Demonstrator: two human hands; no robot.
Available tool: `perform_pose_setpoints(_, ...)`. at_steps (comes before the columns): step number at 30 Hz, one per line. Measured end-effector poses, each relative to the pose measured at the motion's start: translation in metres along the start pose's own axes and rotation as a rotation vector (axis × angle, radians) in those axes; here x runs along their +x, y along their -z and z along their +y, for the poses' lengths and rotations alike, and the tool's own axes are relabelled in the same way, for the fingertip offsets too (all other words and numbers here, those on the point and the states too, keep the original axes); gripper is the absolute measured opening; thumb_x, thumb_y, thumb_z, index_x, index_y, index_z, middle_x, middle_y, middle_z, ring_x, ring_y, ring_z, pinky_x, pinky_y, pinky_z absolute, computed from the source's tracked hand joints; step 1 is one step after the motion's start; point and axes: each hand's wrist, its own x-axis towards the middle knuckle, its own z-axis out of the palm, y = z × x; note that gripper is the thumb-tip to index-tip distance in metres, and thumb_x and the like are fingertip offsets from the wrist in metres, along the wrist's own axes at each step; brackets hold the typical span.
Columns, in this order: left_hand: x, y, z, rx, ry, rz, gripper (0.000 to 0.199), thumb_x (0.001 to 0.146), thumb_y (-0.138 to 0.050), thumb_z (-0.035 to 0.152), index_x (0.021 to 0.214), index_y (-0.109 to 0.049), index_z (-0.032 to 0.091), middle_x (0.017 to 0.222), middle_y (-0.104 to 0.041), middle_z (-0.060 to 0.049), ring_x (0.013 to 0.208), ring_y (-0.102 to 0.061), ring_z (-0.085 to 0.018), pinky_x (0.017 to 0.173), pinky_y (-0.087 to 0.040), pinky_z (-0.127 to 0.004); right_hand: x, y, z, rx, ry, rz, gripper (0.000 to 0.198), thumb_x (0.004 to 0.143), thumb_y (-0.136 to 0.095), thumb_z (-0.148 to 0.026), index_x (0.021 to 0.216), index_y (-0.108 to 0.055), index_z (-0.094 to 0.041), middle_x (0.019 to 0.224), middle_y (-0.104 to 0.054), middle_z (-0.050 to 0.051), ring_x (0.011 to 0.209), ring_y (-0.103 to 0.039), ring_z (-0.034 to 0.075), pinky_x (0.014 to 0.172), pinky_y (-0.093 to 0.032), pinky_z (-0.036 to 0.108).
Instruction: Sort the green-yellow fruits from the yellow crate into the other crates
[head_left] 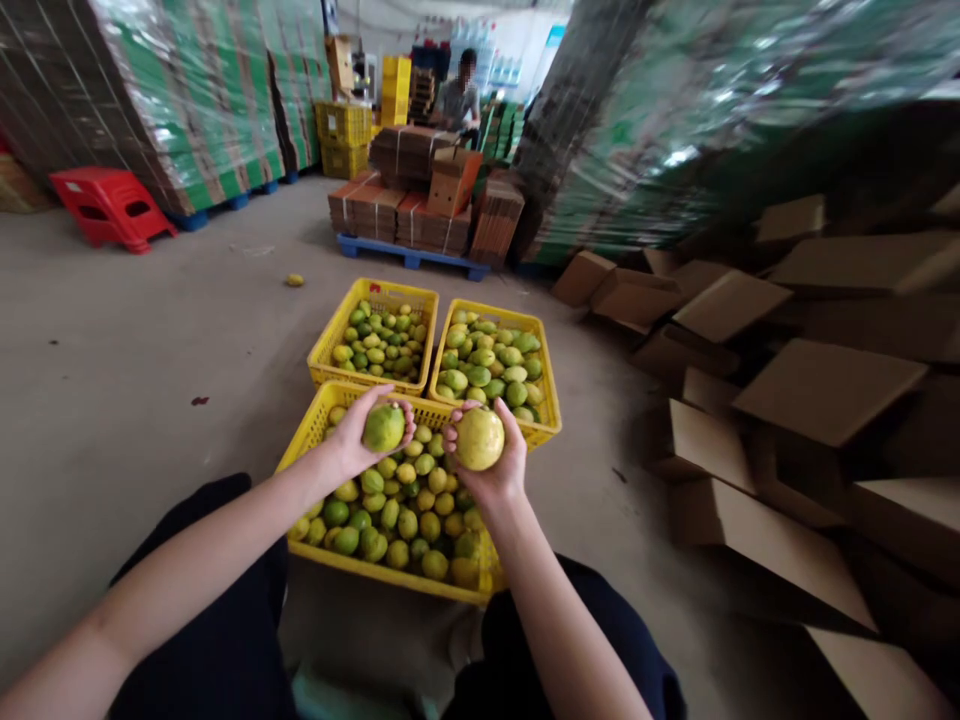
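Note:
My left hand [369, 432] is wrapped around a green lemon [383, 429]. A yellow lemon [480, 439] with some marks on its skin rests in my right hand [504, 470], the fingers curled round it. Both hands hover over the nearest yellow crate [382, 574], which holds many small green and yellow lemons [407, 524]. Just beyond stand two more yellow crates: the left one [321, 373] has mixed green and yellow lemons [373, 340], the right one [550, 372] larger, mostly green-yellow lemons [487, 357].
A lone lemon [295, 280] lies on the floor. Farther back are a red stool [112, 208] and a blue pallet [412, 256] with flattened cartons. Open cardboard boxes [829, 390] pile up at right. A person [459, 100] sits at the back.

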Motion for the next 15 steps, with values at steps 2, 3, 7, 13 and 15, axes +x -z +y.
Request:
perform_pose_setpoints(2, 0.000, 0.000, -0.007, 0.098, 0.009, 0.021, 0.039, 0.093, -0.043, 0.033, 0.068, -0.065, 0.012, 0.061, -0.067, -0.007, 0.056, -0.065, -0.014, 0.057, -0.057, -0.025, 0.001, 0.007, -0.020, 0.034, 0.084, 0.039, 0.027, 0.078, -0.065, -0.046, 0.077, -0.062, -0.019, 0.068, -0.063, 0.000, 0.055, -0.059, 0.012, 0.047, -0.050, 0.023)
perform_pose_setpoints(3, 0.000, 0.004, -0.018, 0.159, 0.044, 0.023, 0.041, 0.093, -0.041, 0.035, 0.070, -0.065, 0.012, 0.064, -0.068, -0.008, 0.059, -0.066, -0.015, 0.060, -0.058, -0.026, 0.000, 0.011, -0.031, 0.074, 0.139, 0.061, 0.026, 0.077, -0.066, -0.045, 0.078, -0.062, -0.019, 0.069, -0.063, 0.000, 0.056, -0.059, 0.012, 0.047, -0.050, 0.022)
perform_pose_setpoints(7, -0.002, 0.041, -0.111, 0.369, 0.474, -0.020, 0.048, 0.094, -0.036, 0.043, 0.074, -0.067, 0.013, 0.067, -0.067, -0.008, 0.059, -0.066, -0.016, 0.060, -0.056, -0.026, -0.006, 0.022, -0.059, 0.262, 0.245, 0.163, 0.020, 0.076, -0.066, -0.038, 0.081, -0.061, -0.020, 0.071, -0.064, -0.001, 0.057, -0.060, 0.011, 0.049, -0.053, 0.020)
perform_pose_setpoints(13, 0.004, 0.071, -0.164, 0.473, 0.704, -0.076, 0.025, 0.089, -0.049, 0.024, 0.074, -0.065, 0.012, 0.068, -0.062, -0.005, 0.052, -0.059, -0.012, 0.062, -0.057, -0.025, -0.012, 0.022, -0.051, 0.290, 0.118, 0.272, 0.015, 0.079, -0.063, -0.034, 0.083, -0.062, -0.019, 0.070, -0.065, 0.001, 0.056, -0.061, 0.012, 0.047, -0.054, 0.021)
perform_pose_setpoints(15, 0.012, 0.056, -0.117, 0.375, 0.412, -0.011, 0.025, 0.090, -0.055, 0.036, 0.085, -0.063, 0.012, 0.078, -0.066, -0.007, 0.056, -0.061, -0.012, 0.063, -0.057, -0.026, -0.013, 0.022, -0.049, 0.271, 0.088, 0.283, 0.014, 0.080, -0.063, -0.033, 0.083, -0.061, -0.020, 0.070, -0.066, 0.001, 0.056, -0.061, 0.012, 0.047, -0.054, 0.021)
